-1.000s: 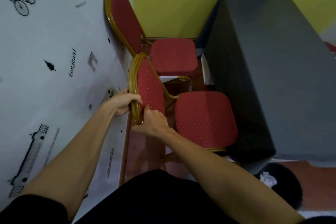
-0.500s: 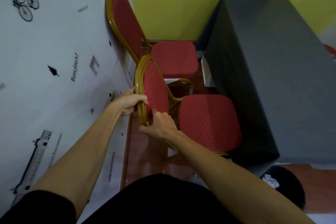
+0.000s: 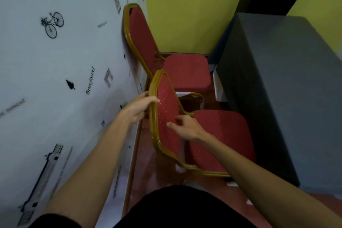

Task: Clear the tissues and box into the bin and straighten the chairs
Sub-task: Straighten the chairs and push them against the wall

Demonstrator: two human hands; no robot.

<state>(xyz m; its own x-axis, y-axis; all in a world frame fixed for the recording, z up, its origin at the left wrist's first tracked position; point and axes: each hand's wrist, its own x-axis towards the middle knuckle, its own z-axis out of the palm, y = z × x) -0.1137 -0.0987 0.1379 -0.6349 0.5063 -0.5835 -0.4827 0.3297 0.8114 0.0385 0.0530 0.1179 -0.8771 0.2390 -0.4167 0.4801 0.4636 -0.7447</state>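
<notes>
1. Two red-cushioned chairs with gold frames stand in a row along the papered wall (image 3: 55, 79). Their backs are towards it and their seats face a grey-draped table (image 3: 286, 89).
2. The near chair (image 3: 220, 135) is just ahead of the person. The far chair (image 3: 187, 72) is beyond it, in the corner where the papered wall meets a yellow wall (image 3: 185, 15), and its back leans close against the paper.
3. The left hand (image 3: 137, 110) grips the gold frame high on the near chair's back, on the side nearest the papered wall. Its fingers (image 3: 151, 101) are curled over the rail onto the front, and the palm sits behind, between frame and wall.
4. The right hand (image 3: 187, 128) hovers in front of the same back's red cushion, lower down. Its fingers are loosely curled and slightly apart with the thumb stretched towards the frame, and they hold nothing (motion blur hides whether the fingertips brush the fabric).
5. The near chair's seat lies just beside the table's hanging cloth, and the far chair's seat is close to the table's corner.
6. The wallpaper is pale with small black prints, among them a bicycle (image 3: 52, 24) and the word "Bonjour!" (image 3: 90, 80).
7. Reddish floor (image 3: 162, 172) shows under and behind the near chair, and the person's black clothing (image 3: 185, 209) fills the bottom of the view.
</notes>
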